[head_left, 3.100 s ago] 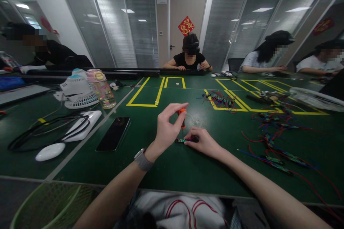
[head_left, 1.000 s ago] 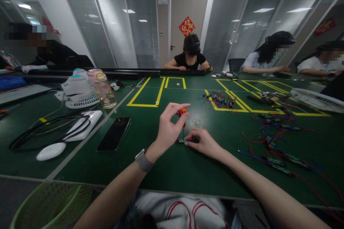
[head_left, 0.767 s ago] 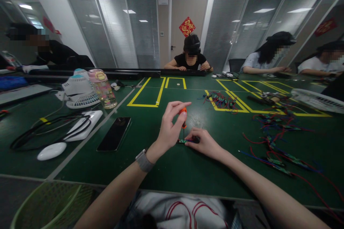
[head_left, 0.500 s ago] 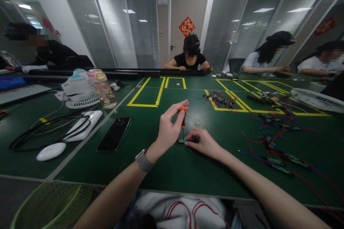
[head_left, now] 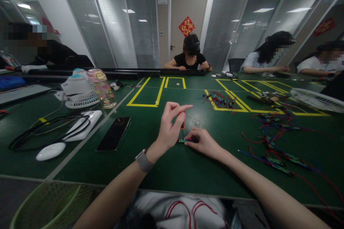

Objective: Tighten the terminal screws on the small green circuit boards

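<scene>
My left hand (head_left: 172, 123) is closed around the handle of an upright screwdriver (head_left: 183, 127), its index finger stretched out to the right. Only the orange lower end of the handle and the thin shaft show; the fingers hide the rest. The shaft runs down to a small green circuit board (head_left: 182, 141) on the green table. From the right, my right hand (head_left: 202, 142) pinches the board's end, where red and blue wires lead under the fingers. A dark piece shows at those fingers, too small to name.
A phone (head_left: 113, 134), a white mouse (head_left: 51, 151) and a pink-lidded bottle (head_left: 101, 89) lie or stand to the left, near a white fan (head_left: 79, 91). Wired circuit boards (head_left: 276, 164) spread at the right, with another heap (head_left: 220, 101) further back. Co-workers sit around the table.
My left index finger has come off the top of the screwdriver and now points right, while the other fingers curl about the handle. My right hand and the board stay in place.
</scene>
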A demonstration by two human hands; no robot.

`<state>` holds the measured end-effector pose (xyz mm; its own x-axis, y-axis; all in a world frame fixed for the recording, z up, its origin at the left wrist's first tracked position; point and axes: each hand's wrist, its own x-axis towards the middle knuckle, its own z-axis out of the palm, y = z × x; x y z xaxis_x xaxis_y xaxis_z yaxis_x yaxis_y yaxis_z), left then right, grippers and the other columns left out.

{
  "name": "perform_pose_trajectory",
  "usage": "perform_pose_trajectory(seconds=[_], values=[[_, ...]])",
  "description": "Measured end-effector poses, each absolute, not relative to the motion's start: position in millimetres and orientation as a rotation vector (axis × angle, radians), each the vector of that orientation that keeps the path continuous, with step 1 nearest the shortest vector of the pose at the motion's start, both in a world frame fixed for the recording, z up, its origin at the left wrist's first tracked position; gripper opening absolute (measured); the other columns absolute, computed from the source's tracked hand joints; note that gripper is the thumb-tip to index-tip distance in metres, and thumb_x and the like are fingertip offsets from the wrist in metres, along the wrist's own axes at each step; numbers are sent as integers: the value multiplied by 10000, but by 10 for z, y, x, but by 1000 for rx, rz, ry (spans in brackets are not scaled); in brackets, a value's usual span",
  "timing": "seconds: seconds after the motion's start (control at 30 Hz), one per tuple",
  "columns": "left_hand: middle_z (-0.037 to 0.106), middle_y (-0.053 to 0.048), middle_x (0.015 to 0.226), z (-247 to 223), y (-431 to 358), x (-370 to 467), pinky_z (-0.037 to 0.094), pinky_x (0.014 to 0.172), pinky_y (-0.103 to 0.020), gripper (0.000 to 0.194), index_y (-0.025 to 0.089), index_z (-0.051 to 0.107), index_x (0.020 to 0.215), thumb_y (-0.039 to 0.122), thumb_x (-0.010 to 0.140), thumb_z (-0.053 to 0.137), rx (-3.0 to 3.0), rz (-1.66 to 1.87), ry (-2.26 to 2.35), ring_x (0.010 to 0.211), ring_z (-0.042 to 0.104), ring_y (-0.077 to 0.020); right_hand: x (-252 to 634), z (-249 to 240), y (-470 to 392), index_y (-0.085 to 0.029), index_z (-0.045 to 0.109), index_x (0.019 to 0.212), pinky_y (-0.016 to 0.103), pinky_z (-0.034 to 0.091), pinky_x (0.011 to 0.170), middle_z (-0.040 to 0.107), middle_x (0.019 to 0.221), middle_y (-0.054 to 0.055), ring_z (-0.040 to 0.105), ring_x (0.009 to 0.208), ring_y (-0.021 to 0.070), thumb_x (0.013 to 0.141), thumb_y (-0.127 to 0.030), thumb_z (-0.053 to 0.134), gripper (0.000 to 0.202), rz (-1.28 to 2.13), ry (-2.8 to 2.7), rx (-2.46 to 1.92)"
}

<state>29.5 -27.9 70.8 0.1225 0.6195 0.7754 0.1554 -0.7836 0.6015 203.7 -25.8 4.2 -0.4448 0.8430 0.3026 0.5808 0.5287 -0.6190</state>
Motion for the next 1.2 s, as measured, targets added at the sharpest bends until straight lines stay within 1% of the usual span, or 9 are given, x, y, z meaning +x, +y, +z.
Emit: perform_pose_trajectory(seconds=[0.1,0.23,0.3,0.47,0.57,0.7,0.87,1.1,1.2], values=[[508,-50,1033,691,-267,307,501,768,-272,298,231,638,1157,197,965,412,1951,1671,694,873,581,-135,2042,32,-260,-164,708,772,271,442,631,616,745,24,577,672,154,743,-196,715,43,573,-2179,-1151],[560,-66,1124,674,-248,320,511,839,-306,294,230,589,1215,205,939,493,1906,1673,664,957,603,-164,2038,41,-260,-164,712,780,273,447,642,622,754,28,586,690,159,742,-192,716,48,583,-2173,-1150],[588,-62,1093,678,-244,320,495,870,-322,302,230,591,1210,200,913,545,1936,1697,718,986,588,-176,2033,50,-260,-163,713,778,272,447,640,621,755,28,585,688,158,740,-188,717,46,590,-2174,-1153],[550,-28,923,708,-254,304,471,808,-294,162,213,677,995,210,834,659,2002,1762,861,871,556,-158,2031,50,-267,-163,719,782,275,447,648,619,754,28,585,690,158,736,-183,719,50,587,-2174,-1159],[526,-36,943,711,-265,289,475,782,-282,198,219,667,1063,228,904,549,1990,1704,872,862,546,-152,2036,43,-265,-165,721,783,276,443,649,617,747,26,581,690,159,740,-184,717,48,571,-2185,-1158],[573,-62,1102,692,-261,283,475,845,-294,342,229,605,1200,169,962,367,1963,1660,809,995,563,-165,2036,46,-256,-166,722,793,268,433,631,609,738,23,574,681,154,744,-191,715,55,568,-2190,-1161],[618,-67,1124,660,-221,298,492,826,-288,337,227,537,1282,214,971,410,1847,1644,804,952,611,-159,2039,42,-259,-170,721,797,270,437,638,615,749,25,578,693,156,747,-197,712,58,572,-2185,-1165],[577,-29,938,702,-228,297,475,795,-283,194,220,665,1042,223,850,642,1981,1737,881,860,562,-152,2044,53,-267,-169,716,785,276,446,647,616,750,27,582,699,160,747,-201,710,50,579,-2187,-1164],[541,-26,916,717,-252,292,468,779,-277,174,218,670,1025,251,859,628,1991,1725,898,840,544,-147,2040,60,-266,-169,714,777,279,449,651,613,748,25,581,691,157,749,-204,709,45,574,-2190,-1161]])
